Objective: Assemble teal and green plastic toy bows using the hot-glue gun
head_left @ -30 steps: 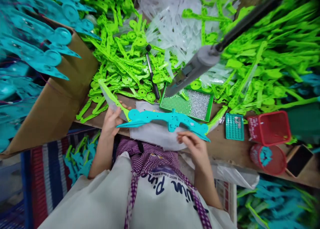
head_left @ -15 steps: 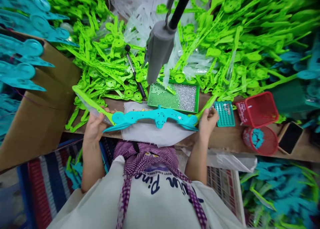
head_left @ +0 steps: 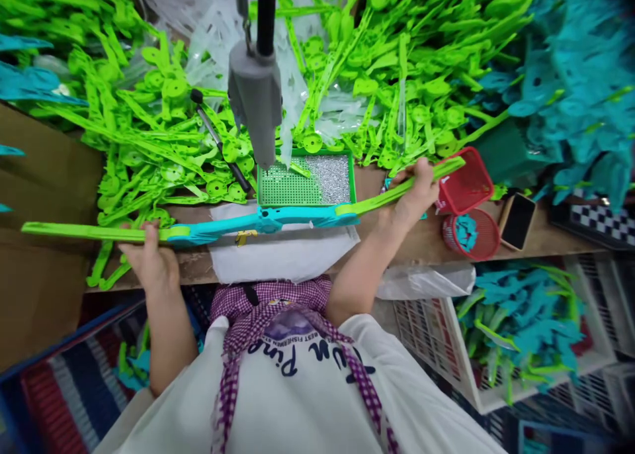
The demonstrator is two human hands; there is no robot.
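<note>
A long assembly spans the space in front of me: a blue centre piece (head_left: 307,217) with a green arm at each end. My left hand (head_left: 153,259) is closed round the inner part of the left green arm (head_left: 94,231). The right green arm (head_left: 377,199) passes through my right hand (head_left: 417,192), whose fingers are closed on it. The assembly is held over a white cloth (head_left: 278,259) at the table edge. Just behind it lies a green tray (head_left: 354,182) with small silver parts.
A grey powered screwdriver (head_left: 255,96) hangs above the tray. Green parts (head_left: 173,136) are heaped behind. On the right stand a red basket (head_left: 466,182), a round red basket (head_left: 483,242) and a phone (head_left: 517,222). A cardboard box (head_left: 44,242) is at left.
The green arms have swung outward, so the assembly is nearly straight and turned edge-on. Both hands moved outward, my right hand also up and away. The view has shifted to the right.
</note>
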